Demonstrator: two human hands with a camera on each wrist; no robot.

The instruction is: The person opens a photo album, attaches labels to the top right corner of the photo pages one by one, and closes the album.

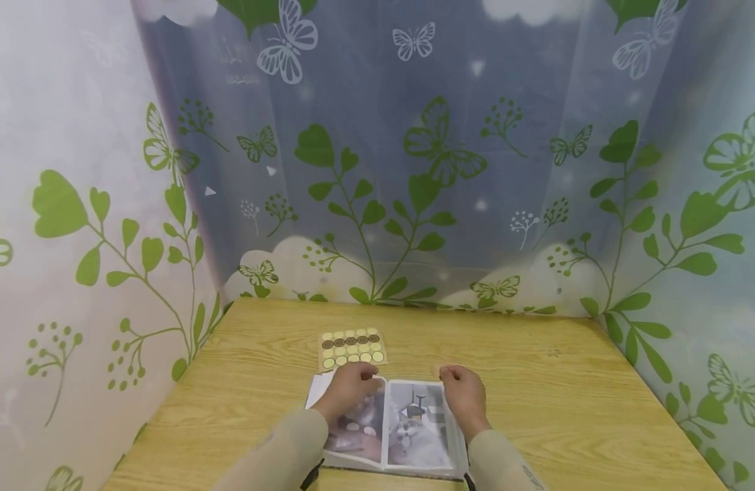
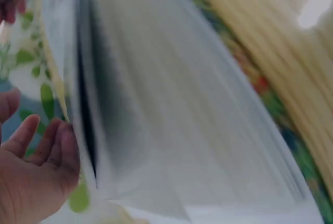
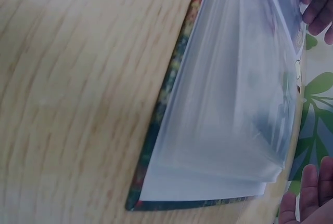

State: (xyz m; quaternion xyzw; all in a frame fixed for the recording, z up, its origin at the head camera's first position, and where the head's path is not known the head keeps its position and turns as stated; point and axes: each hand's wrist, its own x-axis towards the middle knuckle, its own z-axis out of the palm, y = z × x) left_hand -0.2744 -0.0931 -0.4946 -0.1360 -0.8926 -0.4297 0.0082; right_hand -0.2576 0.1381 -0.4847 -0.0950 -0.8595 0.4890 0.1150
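An open photo album (image 1: 426,457) lies on the table, with a grey, cat-like picture on its right page. My left hand (image 1: 352,390) is over the upper part of the left page and covers some of its photo. In the left wrist view, the fingers of that left hand (image 2: 39,169) are loosely bent at the edge of the leaves, thumb apart. By the upper right corner of the right page is my right hand (image 1: 466,395). Its fingers (image 3: 310,190) look relaxed in the right wrist view, beside the clear plastic sleeves (image 3: 229,94), with nothing seen in them.
A sheet of round stickers (image 1: 352,351), yellow and brown, lies just behind the album. The wooden table (image 1: 537,368) is bounded by a patterned curtain (image 1: 377,170) with leaves and butterflies at the back and both sides.
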